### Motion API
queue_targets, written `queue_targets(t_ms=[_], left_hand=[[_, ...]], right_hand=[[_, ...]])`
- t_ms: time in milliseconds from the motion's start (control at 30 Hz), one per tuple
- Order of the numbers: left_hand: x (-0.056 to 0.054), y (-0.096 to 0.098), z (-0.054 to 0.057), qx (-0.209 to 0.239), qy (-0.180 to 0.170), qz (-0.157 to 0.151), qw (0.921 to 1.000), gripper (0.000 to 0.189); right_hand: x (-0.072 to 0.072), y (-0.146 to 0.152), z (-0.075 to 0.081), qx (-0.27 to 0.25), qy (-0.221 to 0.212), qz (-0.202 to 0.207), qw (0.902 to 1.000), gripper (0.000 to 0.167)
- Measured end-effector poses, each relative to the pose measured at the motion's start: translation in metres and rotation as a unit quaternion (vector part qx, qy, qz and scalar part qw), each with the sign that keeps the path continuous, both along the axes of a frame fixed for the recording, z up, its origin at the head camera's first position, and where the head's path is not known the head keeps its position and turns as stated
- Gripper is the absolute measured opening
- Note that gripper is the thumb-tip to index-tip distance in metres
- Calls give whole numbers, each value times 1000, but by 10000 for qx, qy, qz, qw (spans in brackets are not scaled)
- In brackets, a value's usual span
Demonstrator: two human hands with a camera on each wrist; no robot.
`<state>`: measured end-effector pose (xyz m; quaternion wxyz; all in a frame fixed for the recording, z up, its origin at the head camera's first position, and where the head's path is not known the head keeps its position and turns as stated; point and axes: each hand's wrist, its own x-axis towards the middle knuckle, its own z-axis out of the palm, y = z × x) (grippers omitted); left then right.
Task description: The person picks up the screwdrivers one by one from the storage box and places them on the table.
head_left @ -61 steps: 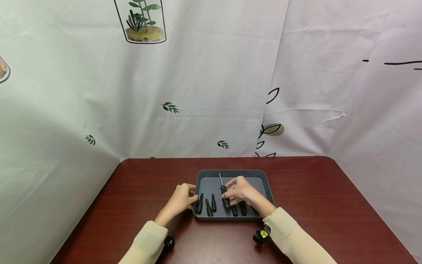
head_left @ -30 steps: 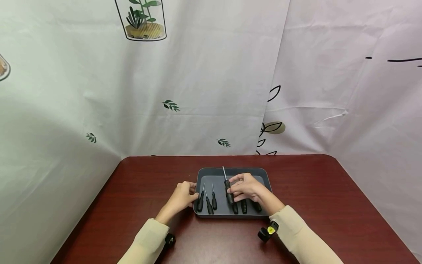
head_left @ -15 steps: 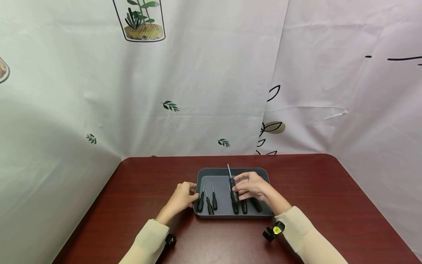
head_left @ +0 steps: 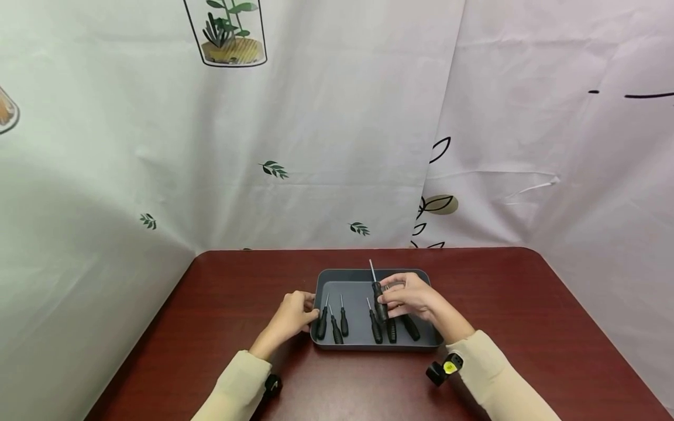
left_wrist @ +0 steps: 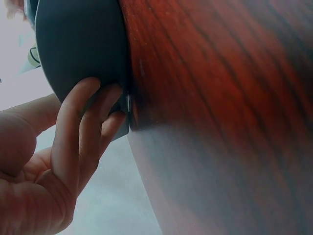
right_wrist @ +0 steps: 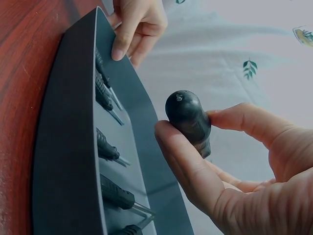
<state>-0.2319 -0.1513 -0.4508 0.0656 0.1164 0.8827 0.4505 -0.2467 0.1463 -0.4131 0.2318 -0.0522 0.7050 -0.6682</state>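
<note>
A dark grey rectangular tray (head_left: 356,318) lies on the table, with several black-handled screwdrivers in it. My left hand (head_left: 291,314) grips the tray's left wall, thumb over the rim on the inside; in the left wrist view its fingers (left_wrist: 68,132) press the outer wall. Above the right part of the tray, my right hand (head_left: 413,298) pinches a larger screwdriver (head_left: 379,301) by its black handle, shaft up and away from me. The right wrist view shows this handle (right_wrist: 188,115) end-on between thumb and fingers, raised off the tray floor.
Three small screwdrivers (head_left: 336,330) lie in the tray's left part. To the right lie three more, including a slanted one (head_left: 411,327), partly beneath my right hand. A printed white cloth (head_left: 337,117) hangs behind the reddish-brown table (head_left: 237,280).
My right hand has lifted the screwdriver and carried it to the right over the tray, uncovering a smaller screwdriver beneath. The left hand stays on the tray's left wall.
</note>
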Motion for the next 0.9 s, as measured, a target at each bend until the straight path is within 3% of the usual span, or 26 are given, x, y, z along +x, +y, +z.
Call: queue_targets(t_ms=[900], left_hand=[[-2, 2, 0, -132, 70, 58, 9999, 40]], right_hand=[[-2, 22, -2, -242, 48, -33, 9997, 55]])
